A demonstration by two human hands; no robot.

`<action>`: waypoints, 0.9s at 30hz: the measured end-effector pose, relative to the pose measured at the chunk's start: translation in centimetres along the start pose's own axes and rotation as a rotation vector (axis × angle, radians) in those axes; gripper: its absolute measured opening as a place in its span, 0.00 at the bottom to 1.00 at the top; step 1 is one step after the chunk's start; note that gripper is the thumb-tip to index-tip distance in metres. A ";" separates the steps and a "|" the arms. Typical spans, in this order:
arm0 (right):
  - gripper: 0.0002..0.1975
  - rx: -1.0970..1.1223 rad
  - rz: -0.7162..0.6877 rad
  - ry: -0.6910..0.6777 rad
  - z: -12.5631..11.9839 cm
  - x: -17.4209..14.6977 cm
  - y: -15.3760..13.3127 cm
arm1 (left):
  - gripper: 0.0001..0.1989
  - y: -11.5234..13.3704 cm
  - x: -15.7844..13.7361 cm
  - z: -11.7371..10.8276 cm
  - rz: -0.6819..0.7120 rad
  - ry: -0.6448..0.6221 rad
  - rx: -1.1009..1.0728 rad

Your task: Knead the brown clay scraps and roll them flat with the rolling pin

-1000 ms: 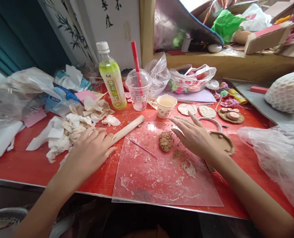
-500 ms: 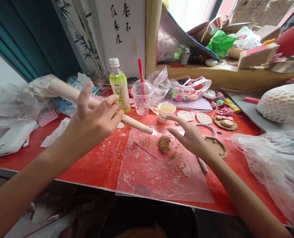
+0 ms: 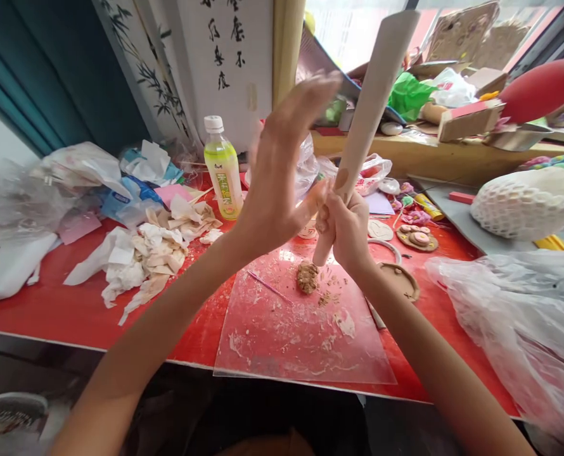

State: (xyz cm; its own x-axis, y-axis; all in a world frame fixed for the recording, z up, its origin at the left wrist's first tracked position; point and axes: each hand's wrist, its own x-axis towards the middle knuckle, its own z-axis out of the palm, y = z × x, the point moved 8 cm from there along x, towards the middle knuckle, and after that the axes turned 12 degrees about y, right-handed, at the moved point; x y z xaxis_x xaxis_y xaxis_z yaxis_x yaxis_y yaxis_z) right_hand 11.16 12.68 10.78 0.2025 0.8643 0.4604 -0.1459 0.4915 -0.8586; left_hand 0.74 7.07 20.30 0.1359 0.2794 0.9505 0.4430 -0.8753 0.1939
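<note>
Head view: your right hand (image 3: 347, 227) closes its grip around the rolling pin (image 3: 374, 88) near its lower end, its long axis steep, top leaning right. The clay lump (image 3: 307, 277) lies below and left of that grip, nearer to it than to your left hand (image 3: 276, 174). That 2nd grip gapes wide; whether its thumb touches the pin, I cannot tell.

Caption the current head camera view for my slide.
Right hand gripping a tilted, pale roller, left hand open beside it; brown lump on a clear sheet.
</note>
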 end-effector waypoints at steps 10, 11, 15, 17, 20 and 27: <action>0.20 0.217 0.114 0.106 -0.8 -1.1 1.9 | 0.40 -2.3 -0.8 9.4 -0.792 -0.234 -0.707; 0.21 0.210 0.104 0.126 -1.0 -1.1 2.0 | 0.40 -2.1 -0.7 9.4 -0.785 -0.226 -0.702; 0.23 0.066 0.035 0.220 -1.6 -1.5 2.4 | 0.33 -2.7 -1.2 9.6 -0.794 -0.185 -0.678; 0.22 -0.047 -0.015 0.246 -1.7 -1.6 2.7 | 0.26 -3.8 -2.1 9.6 -0.849 -0.169 -0.636; 0.20 -0.119 -0.042 0.232 -1.5 -1.6 3.2 | 0.22 -5.4 -3.0 9.5 -0.887 -0.137 -0.557; 0.21 -0.063 -0.077 0.184 -2.5 -1.9 2.3 | 0.16 -2.8 -2.4 9.7 -0.767 -0.203 -0.504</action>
State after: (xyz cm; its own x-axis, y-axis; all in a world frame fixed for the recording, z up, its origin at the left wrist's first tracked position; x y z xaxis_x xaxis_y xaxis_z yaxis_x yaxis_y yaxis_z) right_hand 12.87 11.97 7.36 0.3846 0.7876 0.4814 -0.0639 0.5430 -0.8373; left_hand 7.74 12.68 15.11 0.1392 0.8728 0.4679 0.0460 -0.4777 0.8773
